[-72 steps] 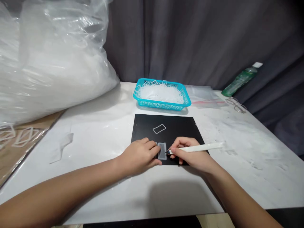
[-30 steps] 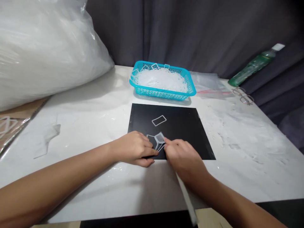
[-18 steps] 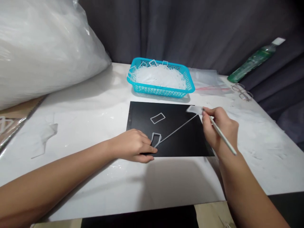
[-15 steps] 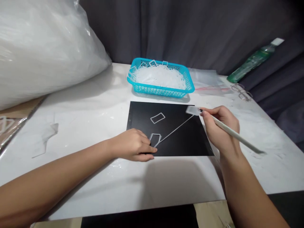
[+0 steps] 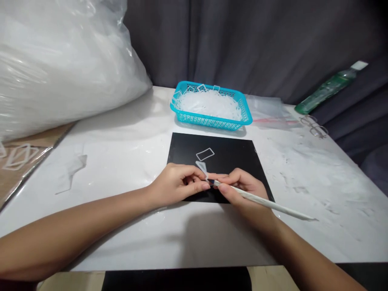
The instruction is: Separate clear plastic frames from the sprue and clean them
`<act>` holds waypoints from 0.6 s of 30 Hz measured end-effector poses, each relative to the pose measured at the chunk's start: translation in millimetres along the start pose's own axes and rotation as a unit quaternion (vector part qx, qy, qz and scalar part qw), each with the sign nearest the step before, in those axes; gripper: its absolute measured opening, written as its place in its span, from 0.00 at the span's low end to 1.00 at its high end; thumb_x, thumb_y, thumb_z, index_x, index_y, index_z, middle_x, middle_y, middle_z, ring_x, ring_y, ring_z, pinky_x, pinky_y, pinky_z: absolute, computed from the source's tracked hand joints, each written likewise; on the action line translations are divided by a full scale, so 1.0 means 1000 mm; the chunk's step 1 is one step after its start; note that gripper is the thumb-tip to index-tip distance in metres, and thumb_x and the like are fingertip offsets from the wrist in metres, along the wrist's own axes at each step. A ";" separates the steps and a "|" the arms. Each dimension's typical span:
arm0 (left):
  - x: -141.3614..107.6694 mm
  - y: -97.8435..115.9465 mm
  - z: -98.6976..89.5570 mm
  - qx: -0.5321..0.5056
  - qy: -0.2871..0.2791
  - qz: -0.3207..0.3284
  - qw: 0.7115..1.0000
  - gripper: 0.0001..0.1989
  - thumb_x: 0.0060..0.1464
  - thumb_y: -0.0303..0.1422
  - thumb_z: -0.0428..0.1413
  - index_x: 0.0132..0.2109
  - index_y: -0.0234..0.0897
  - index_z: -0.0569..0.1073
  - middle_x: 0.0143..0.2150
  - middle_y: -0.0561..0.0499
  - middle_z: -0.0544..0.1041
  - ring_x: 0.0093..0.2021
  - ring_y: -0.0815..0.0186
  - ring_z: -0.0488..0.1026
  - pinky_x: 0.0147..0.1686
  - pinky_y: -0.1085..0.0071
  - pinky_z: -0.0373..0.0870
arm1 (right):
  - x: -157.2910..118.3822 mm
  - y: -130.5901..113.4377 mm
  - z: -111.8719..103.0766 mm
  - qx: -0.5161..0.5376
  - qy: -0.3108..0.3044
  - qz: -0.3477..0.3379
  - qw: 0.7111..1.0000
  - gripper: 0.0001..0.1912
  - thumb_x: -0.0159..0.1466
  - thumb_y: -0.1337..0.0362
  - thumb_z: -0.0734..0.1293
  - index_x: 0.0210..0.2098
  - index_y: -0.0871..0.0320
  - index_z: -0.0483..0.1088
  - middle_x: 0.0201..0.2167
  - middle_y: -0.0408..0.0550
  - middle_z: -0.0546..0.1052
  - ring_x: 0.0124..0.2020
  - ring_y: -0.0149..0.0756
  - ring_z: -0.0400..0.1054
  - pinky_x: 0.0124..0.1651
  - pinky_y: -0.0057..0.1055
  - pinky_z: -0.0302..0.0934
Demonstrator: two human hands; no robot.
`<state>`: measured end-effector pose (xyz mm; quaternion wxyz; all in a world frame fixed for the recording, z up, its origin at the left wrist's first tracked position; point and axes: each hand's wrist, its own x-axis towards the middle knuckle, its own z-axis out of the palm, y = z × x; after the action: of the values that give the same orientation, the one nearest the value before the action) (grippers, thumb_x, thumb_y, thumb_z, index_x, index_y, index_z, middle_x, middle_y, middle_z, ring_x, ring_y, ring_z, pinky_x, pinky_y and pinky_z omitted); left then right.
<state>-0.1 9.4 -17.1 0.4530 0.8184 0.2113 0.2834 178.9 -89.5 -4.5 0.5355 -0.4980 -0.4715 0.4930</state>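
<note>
Over the black mat [image 5: 236,153], both hands meet. My left hand [image 5: 182,182] pinches a thin translucent white strip piece [image 5: 201,166] between thumb and fingers; part of it stands up bent above the fingertips. In my right hand [image 5: 245,188] is a slim pen-like tool with a white handle [image 5: 273,205] and a dark tip, which points at my left fingertips. Whether the tip touches the piece is hidden by the fingers. A flat white rectangular frame [image 5: 205,154] lies on the mat just beyond the hands.
Behind the mat stands a blue basket [image 5: 212,122] heaped with white frames. A large plastic bag [image 5: 66,68] bulges at the left, near frames on cardboard [image 5: 21,157]. Clear plastic bags [image 5: 266,109], eyeglasses [image 5: 317,128] and a green bottle [image 5: 327,91] are at the back right.
My right hand has come down and left with the tool to meet my left hand. The left hand has lifted from lying on the mat into a pinch. The long stretched strip no longer shows.
</note>
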 end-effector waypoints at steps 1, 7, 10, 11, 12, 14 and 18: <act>0.000 0.000 0.000 -0.009 -0.004 -0.012 1.000 0.08 0.55 0.33 0.59 0.38 0.32 0.77 0.24 0.54 0.76 0.21 0.76 0.69 0.22 0.83 0.64 | 0.000 0.000 -0.001 -0.003 -0.005 -0.001 1.000 0.04 0.62 0.66 0.69 0.31 0.54 0.69 0.44 0.45 0.80 0.47 0.34 0.75 0.49 0.31 0.69; 0.000 -0.001 -0.001 -0.092 -0.053 -0.078 0.991 0.10 0.58 0.33 0.55 0.42 0.31 0.77 0.26 0.52 0.78 0.24 0.74 0.72 0.24 0.81 0.67 | -0.003 0.001 -0.002 -0.051 0.009 -0.018 0.999 0.02 0.62 0.65 0.68 0.32 0.53 0.70 0.44 0.45 0.80 0.47 0.36 0.74 0.48 0.34 0.68; 0.000 0.001 0.000 -0.173 -0.073 -0.129 0.974 0.11 0.58 0.33 0.53 0.42 0.31 0.76 0.33 0.48 0.80 0.27 0.73 0.75 0.26 0.79 0.70 | -0.004 0.003 -0.003 -0.084 0.032 -0.051 0.995 0.02 0.62 0.65 0.68 0.33 0.53 0.70 0.44 0.44 0.80 0.47 0.36 0.74 0.49 0.34 0.67; 0.001 0.001 0.000 -0.185 -0.073 -0.149 0.968 0.12 0.58 0.34 0.53 0.42 0.30 0.76 0.33 0.47 0.80 0.27 0.72 0.75 0.26 0.79 0.70 | -0.003 0.005 -0.004 -0.092 0.048 -0.063 0.993 0.02 0.62 0.65 0.68 0.33 0.53 0.70 0.46 0.45 0.79 0.48 0.36 0.73 0.49 0.34 0.67; 0.002 0.002 -0.002 -0.184 -0.073 -0.171 0.965 0.12 0.58 0.34 0.53 0.40 0.30 0.76 0.33 0.47 0.80 0.27 0.72 0.75 0.25 0.79 0.69 | -0.001 0.007 -0.005 -0.099 0.065 -0.071 0.990 0.02 0.62 0.64 0.68 0.33 0.53 0.71 0.48 0.46 0.78 0.48 0.37 0.73 0.49 0.34 0.67; 0.006 0.001 -0.006 -0.146 -0.070 -0.224 0.961 0.12 0.57 0.34 0.52 0.37 0.31 0.76 0.32 0.48 0.79 0.26 0.72 0.74 0.24 0.79 0.68 | 0.004 0.011 -0.008 -0.113 0.091 -0.067 0.987 0.03 0.61 0.62 0.68 0.33 0.54 0.71 0.51 0.49 0.75 0.48 0.38 0.73 0.47 0.34 0.67; 0.013 0.000 -0.022 0.071 -0.097 -0.269 0.956 0.11 0.54 0.32 0.50 0.32 0.34 0.76 0.26 0.50 0.77 0.23 0.70 0.72 0.24 0.75 0.65 | 0.015 0.016 -0.015 -0.200 0.079 -0.005 0.977 0.06 0.63 0.58 0.66 0.36 0.54 0.70 0.48 0.50 0.77 0.46 0.41 0.73 0.44 0.35 0.67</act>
<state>-4.3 31.0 -4.5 0.4715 0.7850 0.3982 0.0545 194.0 -75.3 -21.3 0.4631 -0.6299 -0.5194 0.3449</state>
